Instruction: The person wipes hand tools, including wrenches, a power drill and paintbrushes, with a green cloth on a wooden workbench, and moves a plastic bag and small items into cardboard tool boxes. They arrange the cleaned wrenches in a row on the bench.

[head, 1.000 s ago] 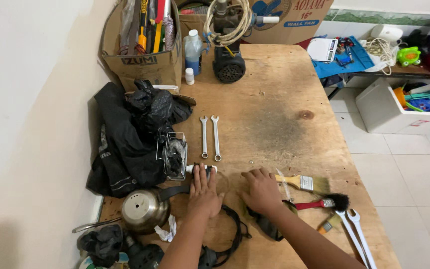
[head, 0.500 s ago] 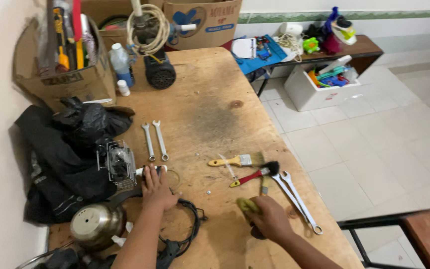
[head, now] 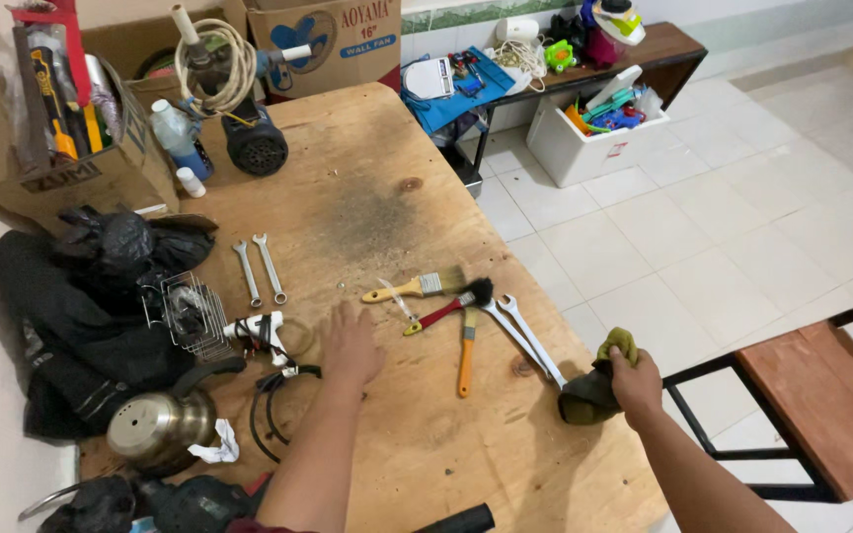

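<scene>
My left hand (head: 349, 343) rests flat on the wooden table (head: 367, 207), fingers apart, just right of a black cable loop (head: 271, 407) and a small white part (head: 259, 328). At the table's right edge my right hand (head: 636, 380) is closed on a crumpled olive-green rag (head: 596, 387). Between the hands lie a yellow-handled paintbrush (head: 415, 287), a red-handled brush (head: 446, 310), an orange-handled tool (head: 466, 353) and two long wrenches (head: 523, 334).
Two small wrenches (head: 259, 269) lie mid-table. Black bags (head: 91, 296), a wire guard (head: 193, 312) and a metal kettle-like pot (head: 155, 432) crowd the left side. Cardboard boxes (head: 61, 148), a motor with hose (head: 249, 138) stand at the back. A stool (head: 821, 405) is right of the table.
The view has swung right. My right hand has pulled the rag from the table's middle out to its right edge. My left hand stays flat on the table.
</scene>
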